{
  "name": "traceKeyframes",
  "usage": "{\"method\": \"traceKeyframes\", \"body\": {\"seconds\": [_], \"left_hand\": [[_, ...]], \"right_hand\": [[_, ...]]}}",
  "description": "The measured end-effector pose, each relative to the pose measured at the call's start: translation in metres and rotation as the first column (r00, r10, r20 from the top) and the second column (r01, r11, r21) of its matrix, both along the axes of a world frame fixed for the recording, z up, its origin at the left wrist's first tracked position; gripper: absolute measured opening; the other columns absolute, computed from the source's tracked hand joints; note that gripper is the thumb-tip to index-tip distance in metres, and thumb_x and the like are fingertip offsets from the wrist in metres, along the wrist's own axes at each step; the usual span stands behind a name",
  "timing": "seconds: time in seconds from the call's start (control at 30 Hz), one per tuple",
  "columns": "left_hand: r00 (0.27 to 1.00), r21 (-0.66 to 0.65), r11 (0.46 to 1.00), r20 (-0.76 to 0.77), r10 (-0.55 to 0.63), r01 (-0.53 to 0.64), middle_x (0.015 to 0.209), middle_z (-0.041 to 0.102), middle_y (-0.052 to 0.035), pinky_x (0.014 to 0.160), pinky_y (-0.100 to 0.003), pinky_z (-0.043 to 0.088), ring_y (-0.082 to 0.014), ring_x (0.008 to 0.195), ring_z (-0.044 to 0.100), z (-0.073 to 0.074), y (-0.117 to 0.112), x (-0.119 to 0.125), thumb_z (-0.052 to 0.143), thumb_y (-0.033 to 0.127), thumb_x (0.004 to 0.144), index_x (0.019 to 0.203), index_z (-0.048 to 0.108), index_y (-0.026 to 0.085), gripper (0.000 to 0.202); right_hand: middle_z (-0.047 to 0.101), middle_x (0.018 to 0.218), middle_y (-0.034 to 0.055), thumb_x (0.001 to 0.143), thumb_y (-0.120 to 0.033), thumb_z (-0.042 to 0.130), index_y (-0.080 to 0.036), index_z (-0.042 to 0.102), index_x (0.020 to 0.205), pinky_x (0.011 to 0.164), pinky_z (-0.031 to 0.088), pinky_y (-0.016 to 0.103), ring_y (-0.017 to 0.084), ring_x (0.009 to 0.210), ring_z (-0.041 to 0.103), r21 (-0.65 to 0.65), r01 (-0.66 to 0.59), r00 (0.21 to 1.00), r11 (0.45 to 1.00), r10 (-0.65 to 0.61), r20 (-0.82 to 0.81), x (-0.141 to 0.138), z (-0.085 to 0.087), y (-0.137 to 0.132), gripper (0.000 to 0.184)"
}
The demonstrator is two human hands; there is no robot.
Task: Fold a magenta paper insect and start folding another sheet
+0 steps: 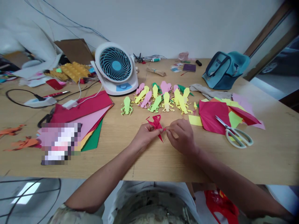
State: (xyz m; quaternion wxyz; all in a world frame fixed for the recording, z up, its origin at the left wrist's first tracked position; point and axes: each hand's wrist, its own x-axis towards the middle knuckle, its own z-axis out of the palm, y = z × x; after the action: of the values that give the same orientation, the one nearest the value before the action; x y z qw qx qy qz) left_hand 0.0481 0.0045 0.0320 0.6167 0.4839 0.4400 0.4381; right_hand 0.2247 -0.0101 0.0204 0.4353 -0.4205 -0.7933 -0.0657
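A red folded paper figure (156,123) is held over the wooden table (144,158) between both hands. My left hand (145,134) pinches its left side, fingers closed on the paper. My right hand (181,134) pinches a thin red tip at its right side, fingers pressed together. Just beyond the hands lies a row of several finished folded paper insects (161,98) in yellow, pink and green.
A stack of coloured paper sheets (86,115) lies to the left; red and yellow scraps (213,112) with scissors (235,133) lie to the right. A white and blue desk fan (115,67) stands behind. A blue bag (224,70) sits at the far right. Orange paper figures (22,143) lie at the far left.
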Motion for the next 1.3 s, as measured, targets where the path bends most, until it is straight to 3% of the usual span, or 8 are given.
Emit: {"method": "traceKeyframes", "body": {"seconds": [0.13,0.37,0.6,0.73,1.0,1.13,1.2,1.3], "left_hand": [[0.986,0.151,0.985,-0.132,0.098,-0.078,0.059,0.058,0.0021,0.058,-0.024,0.034,-0.0098,0.057,0.046,-0.006,0.001,0.000,0.078,0.038,0.067,0.066,0.067,0.015,0.026],[0.947,0.337,0.938,-0.267,0.176,-0.079,0.066,0.062,0.0017,0.060,-0.024,0.036,-0.0108,0.060,0.047,-0.009,0.002,-0.001,0.070,0.030,0.073,0.078,0.072,0.015,0.015],[0.968,0.305,0.952,-0.249,0.042,0.037,0.069,0.065,-0.0010,0.065,-0.025,0.041,-0.0120,0.063,0.054,-0.008,0.004,-0.004,0.072,0.034,0.076,0.072,0.067,0.014,0.021],[0.973,0.279,0.960,-0.216,0.075,-0.012,0.069,0.066,-0.0011,0.065,-0.025,0.041,-0.0116,0.064,0.055,-0.007,0.003,-0.003,0.072,0.031,0.073,0.071,0.067,0.013,0.018],[0.992,0.101,0.991,-0.086,0.092,-0.083,0.071,0.070,-0.0029,0.066,-0.026,0.043,-0.0126,0.063,0.057,-0.009,0.003,-0.001,0.079,0.033,0.065,0.077,0.073,0.012,0.025],[0.993,0.023,0.992,0.015,0.121,-0.122,0.071,0.070,-0.0020,0.068,-0.025,0.044,-0.0121,0.064,0.059,-0.006,0.003,0.000,0.081,0.031,0.062,0.073,0.072,0.013,0.023],[0.991,0.008,0.992,0.048,0.125,-0.126,0.069,0.069,-0.0015,0.069,-0.024,0.044,-0.0115,0.064,0.058,-0.004,0.004,0.000,0.083,0.031,0.060,0.070,0.072,0.013,0.023],[0.990,-0.018,0.992,0.070,0.126,-0.125,0.064,0.067,-0.0005,0.066,-0.024,0.042,-0.0103,0.061,0.055,-0.002,0.004,0.001,0.085,0.031,0.056,0.066,0.071,0.014,0.024]], "right_hand": [[0.065,0.079,0.0054,0.089,-0.018,0.058,-0.022,0.066,0.083,0.069,0.046,0.034,0.020,0.076,0.061,-0.235,-0.132,0.952,0.963,0.057,-0.300,-0.008,0.001,0.000,0.011],[0.072,0.082,0.0056,0.085,-0.034,0.064,-0.022,0.070,0.082,0.066,0.048,0.031,0.019,0.071,0.064,-0.568,-0.281,0.857,0.773,-0.064,-0.512,-0.009,-0.002,0.001,0.014],[0.064,0.065,0.0004,0.080,-0.039,0.065,-0.021,0.070,0.079,0.054,0.040,0.028,0.015,0.059,0.055,-0.666,-0.446,0.798,0.598,-0.071,-0.598,-0.007,0.003,0.003,0.018],[0.063,0.066,-0.0010,0.078,-0.041,0.069,-0.020,0.068,0.082,0.052,0.037,0.026,0.013,0.059,0.054,-0.664,-0.515,0.749,0.542,-0.093,-0.657,-0.009,0.005,0.004,0.021],[0.065,0.073,-0.0003,0.080,-0.039,0.072,-0.021,0.061,0.086,0.061,0.047,0.027,0.014,0.066,0.060,-0.548,-0.576,0.682,0.606,-0.014,-0.732,-0.009,-0.008,0.007,0.021],[0.068,0.083,0.0027,0.089,-0.022,0.061,-0.022,0.063,0.091,0.072,0.050,0.031,0.017,0.078,0.064,-0.394,-0.417,0.831,0.819,0.168,-0.531,-0.008,-0.008,0.004,0.003],[0.071,0.089,0.0046,0.090,-0.014,0.058,-0.023,0.065,0.093,0.078,0.049,0.034,0.019,0.085,0.064,-0.225,-0.340,0.904,0.913,0.252,-0.345,-0.006,-0.006,0.004,0.012],[0.072,0.088,0.0057,0.092,-0.011,0.057,-0.022,0.065,0.092,0.076,0.046,0.036,0.020,0.083,0.062,-0.055,-0.287,0.953,0.956,0.280,-0.112,-0.003,-0.004,0.005,0.014]]}}
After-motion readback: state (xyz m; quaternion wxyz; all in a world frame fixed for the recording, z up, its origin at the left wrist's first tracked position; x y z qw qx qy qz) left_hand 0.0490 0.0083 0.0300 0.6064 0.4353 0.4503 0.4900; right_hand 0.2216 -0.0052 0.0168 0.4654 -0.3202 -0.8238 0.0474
